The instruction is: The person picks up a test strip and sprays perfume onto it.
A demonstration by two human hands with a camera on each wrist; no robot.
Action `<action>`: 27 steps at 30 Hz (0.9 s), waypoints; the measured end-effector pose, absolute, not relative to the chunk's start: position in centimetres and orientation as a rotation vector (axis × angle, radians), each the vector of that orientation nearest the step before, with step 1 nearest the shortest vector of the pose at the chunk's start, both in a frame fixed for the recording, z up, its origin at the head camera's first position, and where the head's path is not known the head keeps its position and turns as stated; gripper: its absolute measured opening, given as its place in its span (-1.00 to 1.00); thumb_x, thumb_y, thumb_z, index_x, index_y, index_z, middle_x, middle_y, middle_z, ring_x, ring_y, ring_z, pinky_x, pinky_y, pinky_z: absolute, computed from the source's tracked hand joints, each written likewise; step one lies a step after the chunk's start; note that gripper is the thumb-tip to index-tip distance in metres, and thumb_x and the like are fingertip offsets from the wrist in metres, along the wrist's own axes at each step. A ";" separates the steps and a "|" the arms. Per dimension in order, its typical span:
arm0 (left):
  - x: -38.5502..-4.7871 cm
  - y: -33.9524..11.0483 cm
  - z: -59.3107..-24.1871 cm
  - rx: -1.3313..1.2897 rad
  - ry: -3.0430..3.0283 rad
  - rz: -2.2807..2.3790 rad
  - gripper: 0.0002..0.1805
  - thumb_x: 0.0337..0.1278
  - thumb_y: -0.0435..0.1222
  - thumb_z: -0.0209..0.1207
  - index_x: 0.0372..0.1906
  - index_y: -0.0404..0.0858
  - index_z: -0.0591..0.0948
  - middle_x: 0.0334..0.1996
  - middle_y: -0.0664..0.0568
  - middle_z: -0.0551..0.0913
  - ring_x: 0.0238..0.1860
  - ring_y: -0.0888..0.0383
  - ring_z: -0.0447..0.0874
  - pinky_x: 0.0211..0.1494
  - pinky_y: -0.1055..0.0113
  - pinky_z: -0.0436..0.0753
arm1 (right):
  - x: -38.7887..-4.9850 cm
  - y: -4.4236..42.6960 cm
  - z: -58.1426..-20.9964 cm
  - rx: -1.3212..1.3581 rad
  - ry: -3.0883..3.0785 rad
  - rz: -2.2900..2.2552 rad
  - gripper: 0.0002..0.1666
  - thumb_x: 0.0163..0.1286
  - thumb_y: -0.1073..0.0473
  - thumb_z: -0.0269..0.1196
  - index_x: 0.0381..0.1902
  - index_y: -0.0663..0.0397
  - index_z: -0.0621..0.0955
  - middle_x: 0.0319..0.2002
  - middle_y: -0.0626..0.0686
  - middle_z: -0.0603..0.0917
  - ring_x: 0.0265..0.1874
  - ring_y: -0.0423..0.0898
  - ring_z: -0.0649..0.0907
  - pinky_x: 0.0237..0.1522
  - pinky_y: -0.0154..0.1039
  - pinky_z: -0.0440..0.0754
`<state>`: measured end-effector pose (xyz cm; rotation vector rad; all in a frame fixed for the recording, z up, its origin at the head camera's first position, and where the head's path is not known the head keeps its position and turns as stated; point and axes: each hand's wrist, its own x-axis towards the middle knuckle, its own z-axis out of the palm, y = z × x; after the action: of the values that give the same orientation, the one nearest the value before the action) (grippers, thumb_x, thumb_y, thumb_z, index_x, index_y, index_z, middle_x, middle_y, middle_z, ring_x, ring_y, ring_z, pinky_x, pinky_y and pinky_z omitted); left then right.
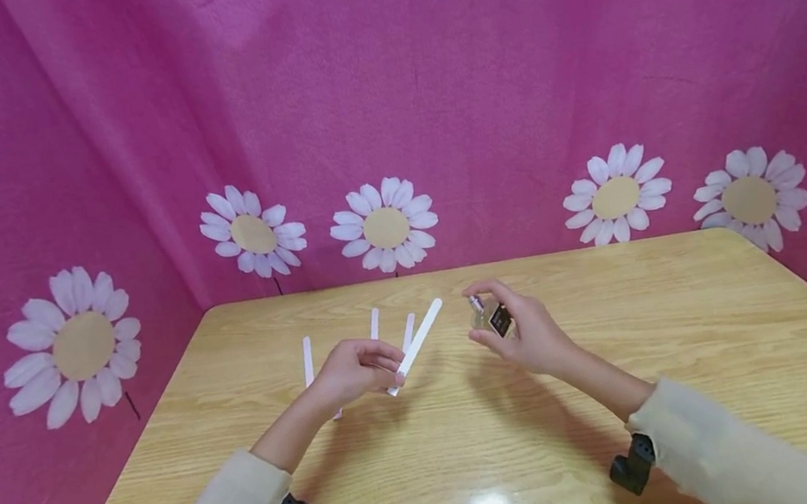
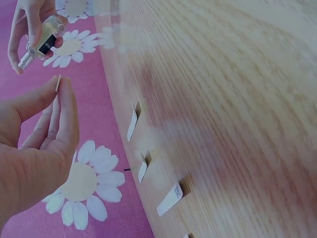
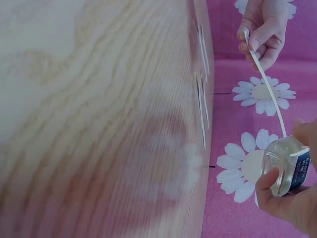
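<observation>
My left hand point(image 1: 357, 369) pinches a white paper scent strip point(image 1: 420, 336) near its lower end, between thumb and fingers. The strip slants up toward the right, above the table. In the left wrist view this strip point(image 2: 59, 83) shows nearly edge-on. My right hand point(image 1: 538, 335) holds a small clear glass perfume bottle point(image 1: 485, 315) with a dark label and a silvery spray neck. A finger reaches the bottle's top while the thumb lies at its base. In the head view a short gap separates strip and bottle.
Several more white strips lie on the wooden table point(image 1: 430, 467), around and beyond my left hand: one strip point(image 1: 307, 358) at the left, another strip point(image 1: 374, 323) farther back. A pink cloth point(image 1: 477, 108) with daisies hangs behind the table and along its sides.
</observation>
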<state>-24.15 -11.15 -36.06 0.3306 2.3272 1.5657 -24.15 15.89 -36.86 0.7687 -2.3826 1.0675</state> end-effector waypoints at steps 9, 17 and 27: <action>-24.3 -11.3 -36.4 0.317 2.303 1.605 -0.67 -0.06 -0.50 0.31 -0.10 -0.50 0.62 -0.42 0.03 0.71 -0.43 0.30 0.68 -0.15 0.25 0.75 | -23.5 15.9 -37.1 0.752 -2.335 1.056 -0.41 0.09 0.25 0.44 0.09 0.03 0.50 -0.21 0.10 0.72 -0.34 -0.14 0.63 -0.34 -0.31 0.61; -24.3 -11.7 -36.2 0.318 2.305 1.615 -0.68 -0.04 -0.51 0.29 -0.10 -0.50 0.61 -0.41 0.00 0.71 -0.41 0.28 0.70 -0.15 0.25 0.75 | -23.2 16.3 -36.9 0.726 -2.315 1.063 -0.38 0.10 0.27 0.44 0.14 0.01 0.50 -0.23 0.12 0.72 -0.54 -0.29 0.49 -0.58 -0.37 0.51; -24.3 -11.6 -36.4 0.317 2.272 1.639 -0.65 -0.08 -0.52 0.31 -0.09 -0.52 0.60 -0.43 0.05 0.70 -0.42 0.28 0.70 -0.14 0.23 0.75 | -22.8 15.9 -37.1 0.730 -2.290 1.046 -0.40 0.07 0.27 0.45 0.09 0.02 0.51 -0.03 0.11 0.70 -0.33 -0.16 0.63 -0.31 -0.34 0.60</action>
<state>-24.27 -11.62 -36.44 0.3168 2.2723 1.6387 -22.78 15.88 -37.06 0.7305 -2.2901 1.0461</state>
